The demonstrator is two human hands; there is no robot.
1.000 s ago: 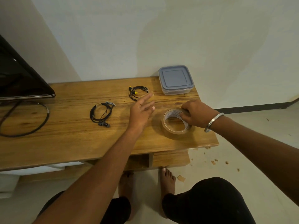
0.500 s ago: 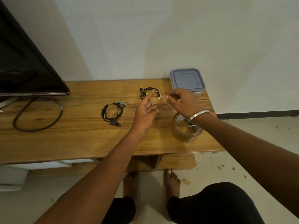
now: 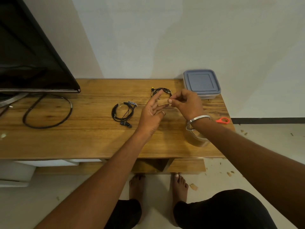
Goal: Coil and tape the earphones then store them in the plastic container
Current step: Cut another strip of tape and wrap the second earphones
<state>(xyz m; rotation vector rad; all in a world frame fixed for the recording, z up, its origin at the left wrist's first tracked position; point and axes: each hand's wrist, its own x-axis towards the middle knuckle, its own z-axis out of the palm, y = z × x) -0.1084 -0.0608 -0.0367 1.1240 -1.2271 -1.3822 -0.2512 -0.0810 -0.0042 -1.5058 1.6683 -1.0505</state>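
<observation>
Right hand: our right hand [image 3: 186,103] is up over the far part of the desk [image 3: 92,139], thumb and forefinger pinched on one end of a short brown strip of tape [image 3: 162,102].
Left hand: our left hand [image 3: 151,115] is raised beside it, fingers straight and spread, forefinger pointing away from us; the strip's other end meets these fingers, though we cannot tell whether it is stuck there or just touching.
Tape roll: the tape roll [image 3: 197,138] stands near the desk's right front corner, half hidden under our right wrist.
Yellow-tipped earphones: a coiled pair, the yellow-tipped earphones [image 3: 160,91], lies by the far edge, just behind our fingertips.
Black earphones: the black earphones [image 3: 123,113] lie coiled mid-desk, left of our left hand, well apart from the other pair.
Plastic container: the plastic container [image 3: 202,83] sits lid on at the far right corner.
Orange loop: an orange loop [image 3: 222,120] shows at the right edge; we cannot tell what it belongs to.
Screen: a dark screen [image 3: 33,63] stands at the left end, a black cable [image 3: 47,111] looped in front of it.
</observation>
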